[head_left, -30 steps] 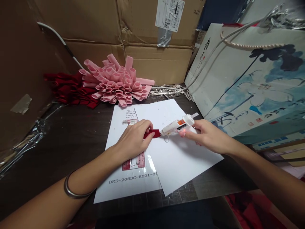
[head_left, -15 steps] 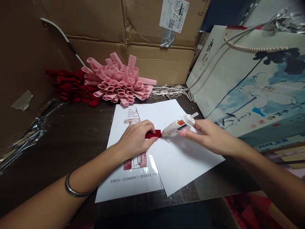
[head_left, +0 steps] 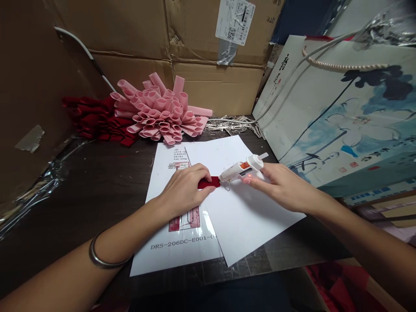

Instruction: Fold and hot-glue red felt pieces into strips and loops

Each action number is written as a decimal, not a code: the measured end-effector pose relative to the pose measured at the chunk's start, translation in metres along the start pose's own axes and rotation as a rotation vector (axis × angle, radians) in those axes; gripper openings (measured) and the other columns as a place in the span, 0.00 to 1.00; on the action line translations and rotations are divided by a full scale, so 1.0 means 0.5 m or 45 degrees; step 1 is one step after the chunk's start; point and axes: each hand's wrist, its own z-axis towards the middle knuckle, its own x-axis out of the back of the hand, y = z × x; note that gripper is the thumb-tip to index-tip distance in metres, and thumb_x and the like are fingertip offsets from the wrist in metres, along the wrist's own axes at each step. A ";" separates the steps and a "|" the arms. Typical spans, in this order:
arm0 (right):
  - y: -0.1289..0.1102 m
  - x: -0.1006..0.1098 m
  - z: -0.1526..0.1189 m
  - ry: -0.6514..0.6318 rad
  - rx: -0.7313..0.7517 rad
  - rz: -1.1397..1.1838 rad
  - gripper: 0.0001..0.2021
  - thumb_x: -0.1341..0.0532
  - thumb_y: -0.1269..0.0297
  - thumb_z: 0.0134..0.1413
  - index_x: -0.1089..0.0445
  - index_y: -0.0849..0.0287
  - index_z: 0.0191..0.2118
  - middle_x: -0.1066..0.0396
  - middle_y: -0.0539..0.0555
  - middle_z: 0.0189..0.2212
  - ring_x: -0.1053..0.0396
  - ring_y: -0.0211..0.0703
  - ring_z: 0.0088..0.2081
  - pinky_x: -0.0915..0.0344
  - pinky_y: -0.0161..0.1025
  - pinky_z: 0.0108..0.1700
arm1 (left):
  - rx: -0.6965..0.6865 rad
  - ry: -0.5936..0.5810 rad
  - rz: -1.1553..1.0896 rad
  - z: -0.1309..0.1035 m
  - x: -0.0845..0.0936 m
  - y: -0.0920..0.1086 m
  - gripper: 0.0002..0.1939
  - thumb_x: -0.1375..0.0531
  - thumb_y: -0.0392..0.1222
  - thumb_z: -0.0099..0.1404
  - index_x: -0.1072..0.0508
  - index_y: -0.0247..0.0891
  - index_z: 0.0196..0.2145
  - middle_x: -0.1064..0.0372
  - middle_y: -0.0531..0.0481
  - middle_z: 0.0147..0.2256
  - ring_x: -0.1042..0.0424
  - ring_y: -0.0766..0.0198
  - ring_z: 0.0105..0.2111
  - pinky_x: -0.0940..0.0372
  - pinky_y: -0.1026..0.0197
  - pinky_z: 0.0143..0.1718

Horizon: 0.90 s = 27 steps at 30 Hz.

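Note:
My left hand [head_left: 188, 188] pinches a dark red strip of fabric [head_left: 213, 181] between thumb and fingers, over the white paper sheets. In my right hand [head_left: 281, 186] is a white glue gun [head_left: 238, 170], its fingers wrapped round the handle and a clear glue stick poking out of the back. The gun's nozzle meets the right end of the red strip; whether it touches cannot be made out. Beneath the nozzle is the gun's thin wire stand [head_left: 228, 186]. A blank white sheet [head_left: 247, 225] lies under the gun, overlapping a printed sheet [head_left: 182, 255].
At the back lie pink rolled fabric tubes [head_left: 162, 112], dark red fabric pieces [head_left: 100, 119] and a heap of silver metal clips [head_left: 230, 125]. Cardboard boxes [head_left: 214, 86] wall the back. A patterned paper bag [head_left: 325, 121] stands at the right, a cable running in front of it.
The glue gun's nozzle has shifted slightly up along the end of the red strip. My left hand keeps its hold, and the camera view has moved a little.

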 end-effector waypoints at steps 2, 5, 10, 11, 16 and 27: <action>-0.003 -0.002 0.001 0.017 -0.015 -0.021 0.24 0.49 0.43 0.61 0.41 0.58 0.24 0.37 0.51 0.23 0.43 0.38 0.24 0.52 0.38 0.26 | -0.001 -0.009 0.017 0.000 0.000 0.001 0.04 0.39 0.40 0.62 0.26 0.39 0.34 0.28 0.50 0.40 0.29 0.58 0.37 0.37 0.56 0.41; -0.011 -0.003 0.002 0.005 -0.037 -0.045 0.23 0.51 0.44 0.63 0.40 0.58 0.26 0.35 0.51 0.24 0.41 0.39 0.25 0.50 0.38 0.27 | 0.003 -0.029 0.040 -0.001 0.001 0.003 0.04 0.40 0.40 0.63 0.27 0.38 0.35 0.28 0.50 0.40 0.29 0.58 0.38 0.37 0.55 0.41; -0.029 0.003 0.005 0.040 -0.071 -0.138 0.24 0.51 0.44 0.62 0.44 0.57 0.24 0.38 0.51 0.21 0.43 0.38 0.22 0.51 0.37 0.25 | -0.003 -0.032 0.049 -0.002 0.002 0.003 0.04 0.40 0.40 0.64 0.26 0.39 0.36 0.28 0.49 0.40 0.29 0.57 0.38 0.37 0.55 0.41; -0.033 0.006 0.006 0.033 -0.073 -0.147 0.23 0.51 0.44 0.62 0.44 0.57 0.24 0.37 0.51 0.21 0.43 0.38 0.22 0.51 0.37 0.25 | -0.005 -0.034 0.047 -0.002 0.002 0.003 0.05 0.40 0.40 0.64 0.26 0.39 0.36 0.28 0.49 0.40 0.29 0.57 0.38 0.37 0.55 0.40; -0.050 0.023 0.014 -0.040 -0.035 -0.172 0.21 0.50 0.47 0.63 0.38 0.58 0.27 0.33 0.54 0.26 0.40 0.41 0.25 0.50 0.37 0.26 | -0.005 -0.021 0.032 -0.004 0.000 0.002 0.05 0.40 0.41 0.64 0.27 0.38 0.35 0.28 0.49 0.40 0.29 0.58 0.37 0.36 0.57 0.39; -0.004 0.008 -0.017 0.048 -0.179 0.179 0.21 0.45 0.45 0.59 0.34 0.58 0.26 0.34 0.51 0.21 0.39 0.41 0.23 0.48 0.38 0.26 | -0.006 -0.021 0.053 -0.007 0.001 0.000 0.06 0.40 0.41 0.63 0.28 0.38 0.38 0.27 0.48 0.39 0.28 0.57 0.37 0.37 0.56 0.38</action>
